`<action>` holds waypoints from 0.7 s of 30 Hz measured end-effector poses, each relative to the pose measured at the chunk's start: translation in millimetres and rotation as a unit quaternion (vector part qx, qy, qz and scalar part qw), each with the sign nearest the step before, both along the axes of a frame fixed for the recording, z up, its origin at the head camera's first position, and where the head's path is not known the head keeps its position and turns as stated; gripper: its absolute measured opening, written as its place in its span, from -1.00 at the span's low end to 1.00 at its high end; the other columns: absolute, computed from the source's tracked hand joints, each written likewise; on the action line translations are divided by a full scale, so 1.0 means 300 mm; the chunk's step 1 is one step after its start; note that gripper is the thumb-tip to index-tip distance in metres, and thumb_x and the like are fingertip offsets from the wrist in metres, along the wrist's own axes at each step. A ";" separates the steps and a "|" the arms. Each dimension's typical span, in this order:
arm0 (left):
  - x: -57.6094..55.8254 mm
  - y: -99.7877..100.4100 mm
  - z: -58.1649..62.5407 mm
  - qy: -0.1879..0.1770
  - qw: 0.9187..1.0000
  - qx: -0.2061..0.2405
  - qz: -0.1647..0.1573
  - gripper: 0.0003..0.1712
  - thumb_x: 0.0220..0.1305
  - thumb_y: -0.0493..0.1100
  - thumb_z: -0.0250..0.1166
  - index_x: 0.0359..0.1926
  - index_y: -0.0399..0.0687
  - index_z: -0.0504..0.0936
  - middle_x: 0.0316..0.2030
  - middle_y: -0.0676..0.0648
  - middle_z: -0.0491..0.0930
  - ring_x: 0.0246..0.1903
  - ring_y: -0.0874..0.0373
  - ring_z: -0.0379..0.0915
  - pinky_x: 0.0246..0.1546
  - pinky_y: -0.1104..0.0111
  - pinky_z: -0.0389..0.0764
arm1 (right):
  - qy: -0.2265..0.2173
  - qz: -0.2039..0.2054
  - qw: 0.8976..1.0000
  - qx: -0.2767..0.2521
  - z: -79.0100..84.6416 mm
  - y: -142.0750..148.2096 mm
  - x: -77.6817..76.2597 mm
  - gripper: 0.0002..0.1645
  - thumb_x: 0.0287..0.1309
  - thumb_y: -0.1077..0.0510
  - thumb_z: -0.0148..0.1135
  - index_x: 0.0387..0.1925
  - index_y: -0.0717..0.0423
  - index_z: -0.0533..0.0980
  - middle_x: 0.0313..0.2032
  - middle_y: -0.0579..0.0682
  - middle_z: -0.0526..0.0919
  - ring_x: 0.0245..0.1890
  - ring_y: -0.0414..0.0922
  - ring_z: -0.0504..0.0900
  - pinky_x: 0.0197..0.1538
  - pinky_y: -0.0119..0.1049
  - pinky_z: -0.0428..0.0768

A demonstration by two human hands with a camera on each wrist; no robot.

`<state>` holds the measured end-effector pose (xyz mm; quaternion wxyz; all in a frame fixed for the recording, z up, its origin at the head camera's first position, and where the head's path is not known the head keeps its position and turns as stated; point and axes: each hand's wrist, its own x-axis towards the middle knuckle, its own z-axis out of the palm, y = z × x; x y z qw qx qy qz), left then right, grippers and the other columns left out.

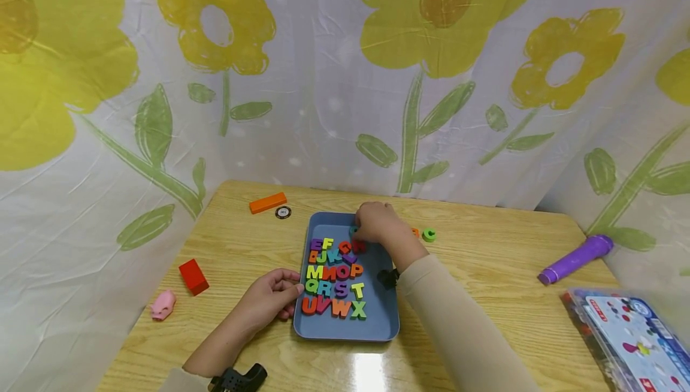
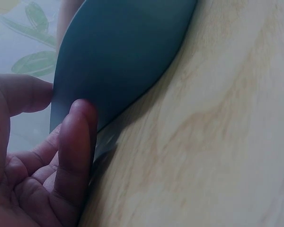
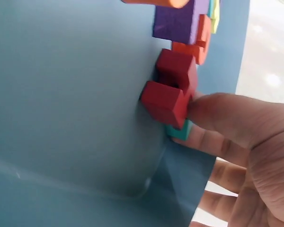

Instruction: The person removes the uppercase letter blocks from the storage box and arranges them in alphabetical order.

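Observation:
A blue-grey tray [image 1: 380,320] lies on the table with several rows of coloured toy letters in it. My left hand [image 1: 275,294] grips the tray's left edge, its thumb at the rim and a finger against the outer wall [image 2: 123,52]. At the far right of the rows, my right hand [image 1: 379,222] pinches a small teal letter [image 3: 179,131], mostly hidden. Its thumb also meets the red letter H [image 3: 165,104] beside it. A purple letter [image 3: 177,21] and an orange letter [image 3: 204,38] stand close by.
Right of the tray lie a green letter C [image 1: 429,235] and an orange letter [image 1: 415,232]. A purple microphone [image 1: 577,259] and a clear case [image 1: 631,338] are farther right. Leftward lie an orange bar [image 1: 268,202], a round chip [image 1: 283,212], a red block [image 1: 193,277] and a pink pig [image 1: 163,305].

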<state>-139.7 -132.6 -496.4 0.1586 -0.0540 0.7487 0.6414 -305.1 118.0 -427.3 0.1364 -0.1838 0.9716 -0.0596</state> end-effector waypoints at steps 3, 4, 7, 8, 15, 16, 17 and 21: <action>0.000 0.000 -0.001 -0.001 1.000 0.000 -0.001 -0.58 0.52 -0.18 0.38 0.26 -0.28 0.58 -0.32 -0.08 0.67 -0.47 0.12 0.53 -0.47 0.35 0.66 | 0.005 0.003 1.000 0.002 -0.005 -0.001 0.001 -0.63 0.31 -0.08 0.56 -0.50 0.00 0.66 -0.38 -0.06 0.60 -0.25 -0.02 0.54 0.47 0.21 0.42; 0.000 -0.001 -0.001 -0.002 1.000 0.001 -0.002 -0.58 0.52 -0.17 0.38 0.26 -0.29 0.57 -0.32 -0.08 0.67 -0.47 0.11 0.53 -0.47 0.35 0.66 | 0.007 0.005 1.000 0.000 -0.005 -0.001 0.001 -0.63 0.31 -0.07 0.56 -0.50 0.00 0.65 -0.38 -0.06 0.59 -0.26 -0.03 0.53 0.44 0.20 0.44; 0.000 -0.002 -0.002 -0.003 1.000 0.003 -0.005 -0.57 0.52 -0.17 0.38 0.27 -0.29 0.57 -0.31 -0.08 0.67 -0.46 0.11 0.54 -0.47 0.35 0.66 | 0.009 0.018 1.000 -0.008 0.005 0.006 0.003 -0.66 0.32 -0.05 0.56 -0.47 0.04 0.68 -0.35 -0.02 0.61 -0.26 0.00 0.54 0.34 0.18 0.46; 0.000 -0.001 -0.002 -0.003 1.000 0.003 -0.006 -0.57 0.52 -0.17 0.38 0.27 -0.29 0.56 -0.31 -0.08 0.67 -0.46 0.11 0.54 -0.47 0.35 0.66 | 0.012 0.023 1.000 -0.012 0.012 0.011 0.004 -0.71 0.32 -0.04 0.55 -0.41 0.05 0.71 -0.28 -0.01 0.65 -0.23 0.01 0.57 0.33 0.18 0.47; 0.002 0.001 0.003 -0.002 1.000 0.000 0.001 -0.58 0.52 -0.18 0.38 0.26 -0.29 0.57 -0.33 -0.08 0.66 -0.48 0.11 0.52 -0.47 0.35 0.65 | 0.024 0.037 0.995 -0.085 0.120 0.106 0.013 -0.65 0.40 0.02 0.48 0.08 0.14 0.76 0.35 0.13 0.65 0.38 0.15 0.61 0.46 0.11 0.55; 0.003 0.001 0.004 -0.003 1.000 -0.001 0.003 -0.59 0.52 -0.19 0.38 0.25 -0.29 0.58 -0.33 -0.08 0.66 -0.48 0.11 0.52 -0.47 0.35 0.65 | 0.018 0.031 0.994 -0.100 0.138 0.129 0.014 -0.64 0.41 0.03 0.47 0.09 0.16 0.75 0.36 0.16 0.64 0.40 0.18 0.59 0.45 0.12 0.56; 0.003 0.001 0.006 -0.003 1.000 -0.002 0.004 -0.59 0.52 -0.19 0.38 0.25 -0.28 0.58 -0.33 -0.08 0.66 -0.48 0.11 0.52 -0.47 0.35 0.65 | 0.014 0.025 0.993 -0.113 0.154 0.155 0.016 -0.63 0.43 0.04 0.45 0.11 0.18 0.73 0.37 0.18 0.64 0.42 0.20 0.58 0.45 0.14 0.57; 0.004 0.001 0.005 -0.003 1.000 -0.006 0.005 -0.60 0.52 -0.19 0.38 0.25 -0.28 0.58 -0.33 -0.09 0.66 -0.48 0.11 0.52 -0.48 0.35 0.65 | 0.013 -0.011 0.990 -0.138 0.186 0.277 0.021 -0.62 0.48 0.04 0.41 0.16 0.18 0.68 0.24 0.21 0.70 0.25 0.22 0.68 0.29 0.17 0.66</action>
